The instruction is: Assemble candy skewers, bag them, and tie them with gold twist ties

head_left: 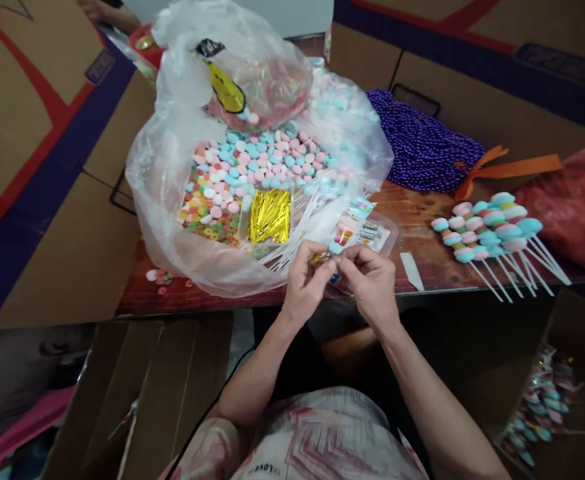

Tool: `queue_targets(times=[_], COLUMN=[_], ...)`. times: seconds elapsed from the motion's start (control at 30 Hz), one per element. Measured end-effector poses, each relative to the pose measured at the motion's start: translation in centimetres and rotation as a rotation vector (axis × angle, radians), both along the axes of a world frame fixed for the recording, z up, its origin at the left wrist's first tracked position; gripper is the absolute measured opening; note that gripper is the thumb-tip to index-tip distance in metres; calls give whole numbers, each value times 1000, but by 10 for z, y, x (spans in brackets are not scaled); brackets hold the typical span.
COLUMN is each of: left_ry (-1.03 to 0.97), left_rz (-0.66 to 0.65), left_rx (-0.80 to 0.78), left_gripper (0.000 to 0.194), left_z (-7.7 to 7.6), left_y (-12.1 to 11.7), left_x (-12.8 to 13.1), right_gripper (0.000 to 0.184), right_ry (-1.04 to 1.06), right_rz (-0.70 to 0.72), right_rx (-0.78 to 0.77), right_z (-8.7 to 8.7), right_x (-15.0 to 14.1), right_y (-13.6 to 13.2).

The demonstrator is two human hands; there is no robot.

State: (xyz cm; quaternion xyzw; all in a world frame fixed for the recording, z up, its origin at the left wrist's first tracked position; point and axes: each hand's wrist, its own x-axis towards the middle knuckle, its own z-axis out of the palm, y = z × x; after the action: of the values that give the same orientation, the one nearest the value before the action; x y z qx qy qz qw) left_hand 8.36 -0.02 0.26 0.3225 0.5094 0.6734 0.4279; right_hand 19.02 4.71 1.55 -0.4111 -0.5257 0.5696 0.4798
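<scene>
My left hand [308, 279] and my right hand [371, 279] meet at the table's front edge, fingertips pinched together. Between them is the gathered end of a small clear candy bag [346, 230], with pink and coloured candy showing inside. A bit of gold, which looks like a twist tie, shows at the left fingers; its ends are partly hidden. Just beyond the left hand, a clear tub holds gold twist ties [269, 217]. White sticks [302, 230] lie beside it. A clear tray [389, 230] with printed labels sits behind the right hand.
A large plastic bag [147, 160] lies spread with loose candies [262, 157]. Candy skewers [492, 227] rest at the right, sticks over the edge. Purple beads [422, 140] and a red bag [572, 207] are behind. Cardboard boxes [32, 200] flank the table; wrapped skewers [542, 407] lie low right.
</scene>
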Motion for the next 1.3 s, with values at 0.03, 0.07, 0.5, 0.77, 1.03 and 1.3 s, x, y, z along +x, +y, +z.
queue_targets(times=[0.03,0.07,0.5,0.77,1.03,1.3], left_ry=[9,8,-716,-199,-202,-579], left_rz=[-13,-20,-604,-295,-237,-289], left_rx=[20,37,-292,-78,-138,-241], left_gripper=[23,23,51,33,38,41], left_z=[1,1,29,7,4,27], left_y=[0,1,-2,-7,-8,5], left_x=[3,6,13,40,38,40], right_gripper=[23,23,20,8,16,19], right_ry=[-4,-11,-53,-299,-201,-592], right_rz=[-22,-32,242,96,143,-168], right_rx=[15,23,181,207,89,775], right_z=[0,-1,0,-7,-3,-6], right_x=[3,6,53,57,63,66], right_y=[-2,-4,-15,-21,-21,-25])
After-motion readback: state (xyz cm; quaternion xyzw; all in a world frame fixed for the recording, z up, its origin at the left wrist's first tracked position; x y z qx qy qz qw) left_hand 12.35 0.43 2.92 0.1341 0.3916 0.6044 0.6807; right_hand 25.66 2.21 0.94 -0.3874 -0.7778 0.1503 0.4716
